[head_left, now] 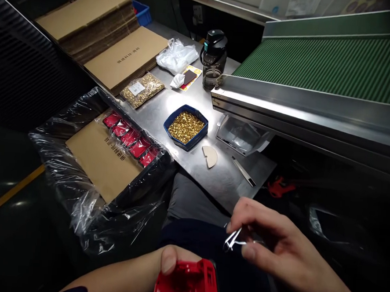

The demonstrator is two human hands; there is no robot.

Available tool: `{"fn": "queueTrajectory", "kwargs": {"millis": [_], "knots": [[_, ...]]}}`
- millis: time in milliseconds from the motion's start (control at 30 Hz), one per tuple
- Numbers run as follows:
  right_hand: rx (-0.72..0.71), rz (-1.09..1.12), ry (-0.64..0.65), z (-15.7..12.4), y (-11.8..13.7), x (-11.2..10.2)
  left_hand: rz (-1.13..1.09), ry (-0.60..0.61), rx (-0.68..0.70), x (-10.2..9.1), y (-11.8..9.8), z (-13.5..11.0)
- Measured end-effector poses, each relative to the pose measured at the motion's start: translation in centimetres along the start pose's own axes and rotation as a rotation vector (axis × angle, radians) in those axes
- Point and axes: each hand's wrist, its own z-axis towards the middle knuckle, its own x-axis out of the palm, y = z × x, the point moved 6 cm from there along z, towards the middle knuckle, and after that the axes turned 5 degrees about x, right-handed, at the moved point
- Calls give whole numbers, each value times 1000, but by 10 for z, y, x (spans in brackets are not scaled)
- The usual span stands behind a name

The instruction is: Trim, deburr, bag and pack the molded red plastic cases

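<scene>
At the bottom of the head view my left hand (pixel 170 261) is closed on a red plastic housing (pixel 190 280), its thumb over the near-left edge. The housing is hollow, with slots and ribs inside, and is cut off by the frame's lower edge. To its upper right, my right hand (pixel 271 239) pinches a small shiny, thin-legged metal piece (pixel 232 240) between thumb and fingers. Its exact kind is hard to make out. On the metal table, beyond both hands, a blue tray (pixel 169 135) holds many small brass-coloured parts (pixel 187 127).
Near the tray lie a beige half-disc (pixel 210 157), a slim metal tool (pixel 243 171) and a clear plastic box (pixel 238 135). A bottle (pixel 214 61) stands by the green conveyor (pixel 319 61). At left, a plastic-lined bin (pixel 58 168) holds cardboard and several red pieces (pixel 138 147).
</scene>
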Motion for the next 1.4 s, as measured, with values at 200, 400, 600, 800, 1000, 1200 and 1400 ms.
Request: {"fn": "queueTrajectory", "kwargs": {"millis": [200, 400, 600, 800, 1000, 1200, 1400], "knots": [[54, -18, 86, -19, 8, 3, -56, 442, -247, 34, -6, 12], [44, -116, 118, -45, 11, 7, 132, 454, -354, 46, -17, 15], [50, -179, 119, -49, 16, 6, 181, 447, -327, 55, -25, 17], [-2, -191, 76, -59, 8, 7, 187, 487, -299, 52, -20, 16], [-36, -230, 73, -63, 6, 10, 169, 464, -392, 48, -15, 13], [-51, -258, 94, -60, 9, 10, 176, 417, -319, 53, -23, 14], [-29, -357, 98, -59, 21, 9, 177, 451, -350, 55, -27, 15]]}}
